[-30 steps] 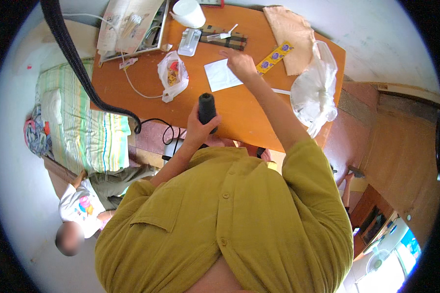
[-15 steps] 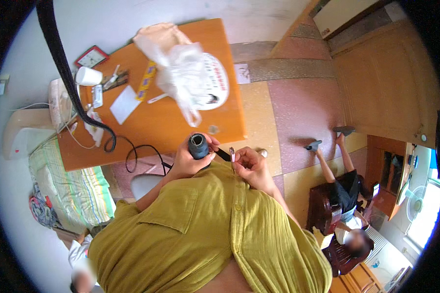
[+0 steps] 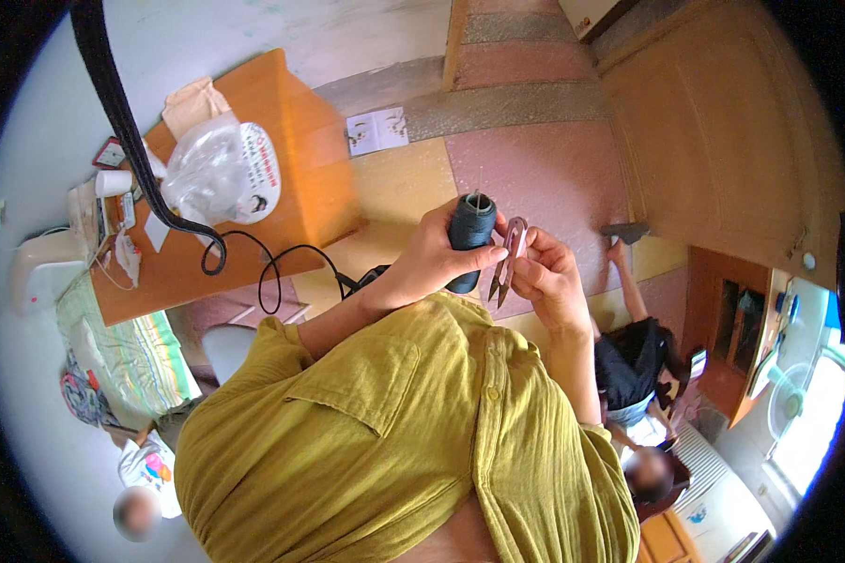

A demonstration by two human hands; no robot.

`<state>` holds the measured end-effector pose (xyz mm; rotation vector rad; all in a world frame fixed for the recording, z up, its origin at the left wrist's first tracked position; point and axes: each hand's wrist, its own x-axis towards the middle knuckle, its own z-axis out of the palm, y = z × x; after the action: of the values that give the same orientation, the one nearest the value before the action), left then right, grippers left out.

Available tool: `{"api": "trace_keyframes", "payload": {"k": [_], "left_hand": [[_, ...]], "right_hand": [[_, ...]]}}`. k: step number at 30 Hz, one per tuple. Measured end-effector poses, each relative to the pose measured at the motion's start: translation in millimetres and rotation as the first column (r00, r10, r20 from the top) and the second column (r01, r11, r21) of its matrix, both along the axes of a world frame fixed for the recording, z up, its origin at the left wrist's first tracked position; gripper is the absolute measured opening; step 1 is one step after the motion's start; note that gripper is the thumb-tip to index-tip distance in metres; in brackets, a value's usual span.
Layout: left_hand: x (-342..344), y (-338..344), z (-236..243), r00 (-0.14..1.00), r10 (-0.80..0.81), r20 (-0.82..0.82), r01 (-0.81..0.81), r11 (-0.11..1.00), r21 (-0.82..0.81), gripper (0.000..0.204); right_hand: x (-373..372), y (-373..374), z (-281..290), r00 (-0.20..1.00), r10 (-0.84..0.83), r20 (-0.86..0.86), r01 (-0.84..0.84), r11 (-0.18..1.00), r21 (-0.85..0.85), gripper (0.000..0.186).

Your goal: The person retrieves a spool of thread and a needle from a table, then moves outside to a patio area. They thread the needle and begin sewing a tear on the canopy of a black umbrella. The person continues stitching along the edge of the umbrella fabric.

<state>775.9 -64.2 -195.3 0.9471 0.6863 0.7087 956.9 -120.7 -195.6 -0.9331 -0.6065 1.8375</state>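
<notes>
In front of my chest, my left hand (image 3: 429, 265) is wrapped round a spool of dark blue-green thread (image 3: 472, 230), held nearly upright. A thin needle-like sliver (image 3: 480, 184) sticks up from the spool's open top. Just to the right, my right hand (image 3: 551, 281) grips a pair of thread snips (image 3: 509, 260) with pinkish handles. Their two pointed blades are spread slightly and aim down toward my shirt. The snips are close beside the spool, near my left thumb. No loose thread can be made out between them.
An orange wooden table (image 3: 302, 178) at left bears a plastic bag (image 3: 207, 169), a round white fan (image 3: 261, 174) and a white cup (image 3: 113, 183). A black cord (image 3: 286, 251) loops below it. One person sits at right, another is at lower left. Paper (image 3: 377, 130) lies on the floor.
Both hands have moved right and come closer together, bringing the spool beside the snips. The spool shows more of its side. My view has swung right, so the table appears farther left.
</notes>
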Motion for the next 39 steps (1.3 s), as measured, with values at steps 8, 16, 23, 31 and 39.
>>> {"api": "trace_keyframes", "payload": {"k": [8,16,23,31,39], "left_hand": [[149,128,-2,0.999,-0.032,-0.011,0.031,0.998,-0.059,0.026],[299,304,26,0.981,-0.142,-0.128,0.156,0.982,0.105,0.021],[407,499,18,0.941,-0.064,-0.333,0.108,0.988,0.114,0.024],[456,730,27,0.807,0.435,-0.399,-0.495,0.867,-0.056,0.028],[433,993,12,0.709,0.693,0.129,-0.664,0.718,-0.207,0.031]], "right_hand": [[144,143,11,0.967,0.056,0.249,-0.028,0.993,-0.115,0.007],[282,298,36,0.877,-0.116,0.467,0.085,0.993,0.088,0.007],[396,495,23,0.823,-0.062,0.564,0.052,0.998,0.034,0.009],[481,786,27,0.975,-0.137,0.175,0.115,0.985,0.129,0.009],[491,1133,27,0.992,-0.056,0.116,0.035,0.983,0.179,0.013]]}}
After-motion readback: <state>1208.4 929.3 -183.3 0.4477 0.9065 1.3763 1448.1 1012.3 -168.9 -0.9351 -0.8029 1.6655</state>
